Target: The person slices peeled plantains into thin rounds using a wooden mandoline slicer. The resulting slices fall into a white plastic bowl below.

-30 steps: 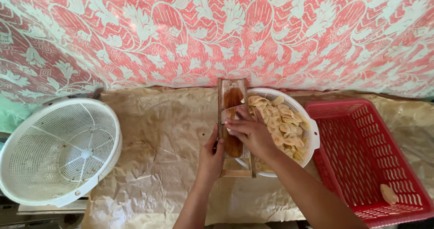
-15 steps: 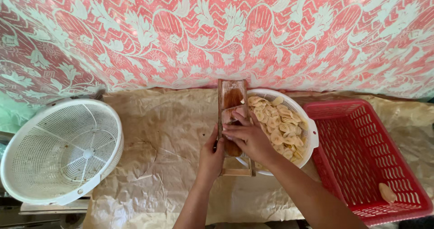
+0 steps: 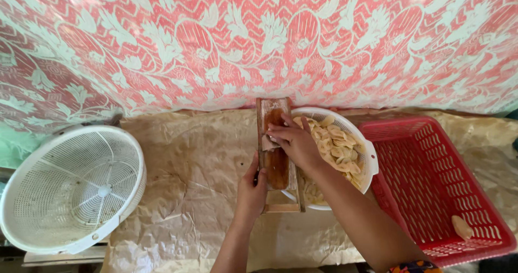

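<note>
Head view, looking down on a paper-covered surface (image 3: 205, 165) backed by a red-and-white patterned cloth (image 3: 259, 41). A wooden slicer board (image 3: 278, 159) lies near the middle of the surface, its far end against the cloth and its right edge over the rim of a white bowl (image 3: 369, 159) holding pale slices (image 3: 340, 146). The left hand (image 3: 251, 189) is closed around the board's near left edge, steadying it. The right hand (image 3: 294, 141) is pressed down on the board's upper part, fingers curled over a small pale piece (image 3: 268, 142); how much of that piece remains cannot be told. A white perforated basket (image 3: 70, 186) sits at the left edge of the surface; a red slotted crate (image 3: 437, 192) sits at the right edge with one pale piece (image 3: 462, 227) in its near corner. Judged from appearance, the board is stiff and moderately light, best held by its side rails clear of the central channel; the piece under the fingers is likely soft and slippery, and the slices thin and fragile.
</note>
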